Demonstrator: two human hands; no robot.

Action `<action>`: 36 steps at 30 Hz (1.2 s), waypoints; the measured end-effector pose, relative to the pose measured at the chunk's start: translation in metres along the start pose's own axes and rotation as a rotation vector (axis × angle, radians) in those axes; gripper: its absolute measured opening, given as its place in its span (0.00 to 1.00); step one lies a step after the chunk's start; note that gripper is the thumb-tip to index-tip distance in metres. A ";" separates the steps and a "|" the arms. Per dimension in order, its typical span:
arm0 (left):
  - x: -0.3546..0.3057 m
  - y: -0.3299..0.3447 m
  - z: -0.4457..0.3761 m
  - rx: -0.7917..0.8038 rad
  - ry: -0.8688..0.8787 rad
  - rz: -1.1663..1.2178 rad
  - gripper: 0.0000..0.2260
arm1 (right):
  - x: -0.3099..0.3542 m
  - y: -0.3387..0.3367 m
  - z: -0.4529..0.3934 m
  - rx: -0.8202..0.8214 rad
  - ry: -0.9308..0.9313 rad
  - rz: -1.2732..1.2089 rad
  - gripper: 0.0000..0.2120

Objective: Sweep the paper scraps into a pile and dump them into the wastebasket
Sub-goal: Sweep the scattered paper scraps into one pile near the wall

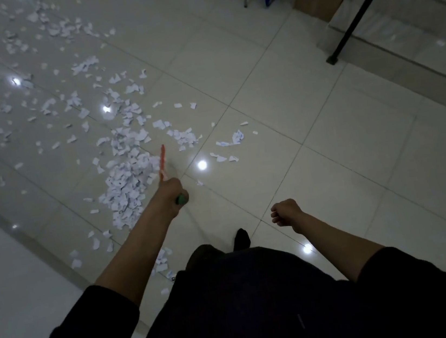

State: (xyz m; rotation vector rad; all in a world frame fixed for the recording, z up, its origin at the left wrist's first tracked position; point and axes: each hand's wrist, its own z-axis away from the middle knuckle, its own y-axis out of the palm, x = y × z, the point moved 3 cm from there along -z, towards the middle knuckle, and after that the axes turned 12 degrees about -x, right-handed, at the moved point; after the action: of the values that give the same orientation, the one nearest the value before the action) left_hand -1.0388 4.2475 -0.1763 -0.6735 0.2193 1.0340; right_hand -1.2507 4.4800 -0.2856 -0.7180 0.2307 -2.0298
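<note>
Nearest to me, my right hand (285, 213) hung loosely curled over the bare tile floor (278, 99), holding nothing. A little further out, my left hand (172, 191) was wrapped round the green grip of the broom handle (162, 162), whose orange shaft ran forward and down to the floor. The head itself was blurred; I think it sat right at the near edge of the pile (128, 181), but I could not be sure. That pile of paper scraps lay just left of the handle, dense and long, with loose scraps (34, 80) trailing away up and to the left and a few small clusters off to the right.

To do this stroke well, I judged I should keep the head flat on the tile and draw short, light pulls toward the heap, since such thin paper would flutter off under a fast sweep. The right-side stragglers wanted gathering first, then the far scatter. No wastebasket showed anywhere.
</note>
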 end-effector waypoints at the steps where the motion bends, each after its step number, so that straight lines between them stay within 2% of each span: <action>1: -0.004 0.006 0.006 0.032 -0.016 0.025 0.17 | 0.006 -0.003 -0.003 -0.002 -0.005 -0.007 0.03; 2: -0.005 0.012 0.011 0.069 -0.030 0.063 0.17 | 0.010 -0.005 -0.004 0.000 -0.008 -0.009 0.03; 4: -0.010 0.026 0.023 0.130 -0.073 0.156 0.09 | 0.016 -0.011 -0.008 -0.001 -0.006 -0.014 0.04; 6: -0.010 0.042 0.026 0.198 -0.152 0.265 0.09 | 0.016 -0.015 -0.012 -0.004 0.003 -0.014 0.04; 13: -0.034 0.111 0.026 0.512 -0.266 0.162 0.06 | 0.017 -0.031 -0.025 -0.031 0.060 -0.060 0.05; 20: -0.082 0.186 0.000 0.630 -0.410 0.238 0.05 | 0.058 -0.058 -0.059 -0.077 0.122 -0.071 0.05; 24: -0.117 0.217 -0.029 0.607 -0.436 0.256 0.05 | 0.113 -0.073 -0.086 -0.079 0.099 -0.014 0.04; 28: -0.140 0.220 -0.065 0.498 -0.461 0.309 0.08 | 0.180 -0.078 -0.109 -0.085 0.034 -0.006 0.05; 32: -0.146 0.190 -0.108 0.341 -0.473 0.390 0.07 | 0.230 -0.071 -0.124 -0.061 -0.017 0.038 0.07; 36: -0.142 0.143 -0.137 0.154 -0.453 0.399 0.07 | 0.240 -0.056 -0.136 -0.026 0.009 0.133 0.06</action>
State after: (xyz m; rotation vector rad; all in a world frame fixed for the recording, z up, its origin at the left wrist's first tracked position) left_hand -1.2132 4.1094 -0.2755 -0.2447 0.0347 1.5059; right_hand -1.4625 4.2950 -0.2769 -0.6916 0.3032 -1.9070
